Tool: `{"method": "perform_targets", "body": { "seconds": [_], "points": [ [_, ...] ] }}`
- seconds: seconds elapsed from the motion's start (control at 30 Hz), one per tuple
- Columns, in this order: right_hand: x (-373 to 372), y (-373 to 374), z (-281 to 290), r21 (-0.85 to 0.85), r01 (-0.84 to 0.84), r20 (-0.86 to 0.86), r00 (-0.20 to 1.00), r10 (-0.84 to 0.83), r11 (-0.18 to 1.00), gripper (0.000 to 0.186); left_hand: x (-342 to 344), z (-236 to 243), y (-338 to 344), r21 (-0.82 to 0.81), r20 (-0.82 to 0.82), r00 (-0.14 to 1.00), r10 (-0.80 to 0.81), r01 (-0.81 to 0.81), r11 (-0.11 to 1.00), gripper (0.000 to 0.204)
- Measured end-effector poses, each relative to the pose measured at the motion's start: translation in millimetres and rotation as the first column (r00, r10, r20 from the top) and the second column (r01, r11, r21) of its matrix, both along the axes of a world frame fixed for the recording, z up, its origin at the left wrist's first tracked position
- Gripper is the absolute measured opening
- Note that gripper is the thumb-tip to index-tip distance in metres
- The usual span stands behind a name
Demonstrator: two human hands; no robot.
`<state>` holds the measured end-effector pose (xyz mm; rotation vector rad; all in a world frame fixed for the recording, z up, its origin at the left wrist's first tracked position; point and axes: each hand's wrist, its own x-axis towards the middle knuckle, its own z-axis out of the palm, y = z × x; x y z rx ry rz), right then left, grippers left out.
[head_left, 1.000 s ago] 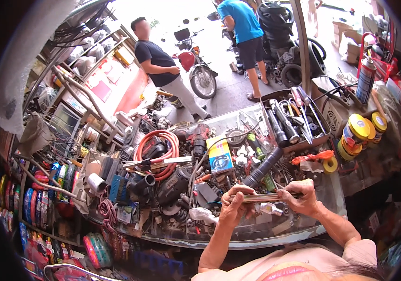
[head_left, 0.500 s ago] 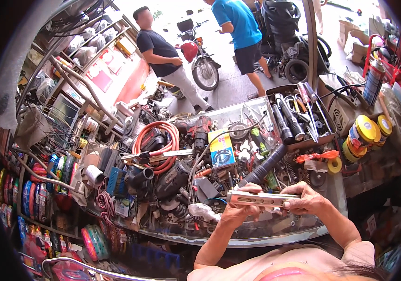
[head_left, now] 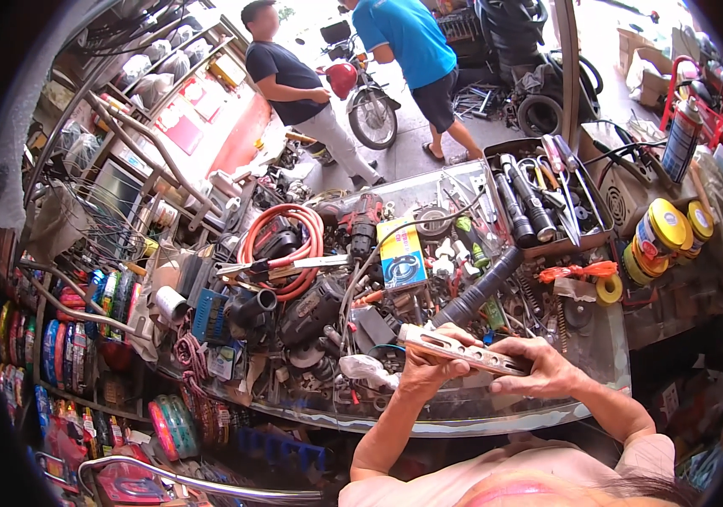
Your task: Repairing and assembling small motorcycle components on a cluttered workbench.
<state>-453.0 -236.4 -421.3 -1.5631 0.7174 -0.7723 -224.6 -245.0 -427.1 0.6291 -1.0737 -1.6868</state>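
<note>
A slim silvery metal bar with long slots and round holes (head_left: 461, 349) is held level in front of my chest, over the near edge of the cluttered glass counter. My left hand (head_left: 427, 370) is closed around its left part, thumb along the lower side. At the other end my right hand (head_left: 539, 368) grips it with bent fingers, its thumb low at the tip. Just beyond the bar lies a black ribbed tube (head_left: 481, 291). A clear plastic bag (head_left: 368, 370) rests left of my left hand.
Tools and parts crowd the counter: a coiled orange hose (head_left: 315, 232), a red drill (head_left: 365, 224), a yellow-blue box (head_left: 401, 258) and a metal tool tray (head_left: 547, 245). Yellow tape rolls (head_left: 659, 232) stand right. Beyond, two people (head_left: 290, 89) stand by a motorcycle (head_left: 370, 114).
The bar has tilted, its right end now lower, and its slotted face has turned upward. My right hand has shifted down slightly at its end. The person in blue has moved left.
</note>
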Motion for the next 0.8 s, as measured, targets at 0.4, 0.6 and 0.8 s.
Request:
{"method": "perform_targets", "body": {
  "seconds": [0.4,0.6,0.8],
  "points": [
    [4,14,3,-0.062,-0.114,-0.145,0.984,0.104,0.992,0.041,-1,-7,6,-0.071,-0.065,0.995,-0.080,0.076,0.995,0.032],
    [0,9,3,-0.089,-0.069,-0.118,0.991,0.058,0.994,0.042,-7,7,7,0.081,0.007,1.000,0.015,-0.015,0.997,0.047],
    [1,11,3,-0.095,-0.023,-0.102,0.995,0.013,0.995,0.031,-4,-4,5,0.009,-0.004,1.000,-0.015,0.015,1.000,0.044]
  ]
}}
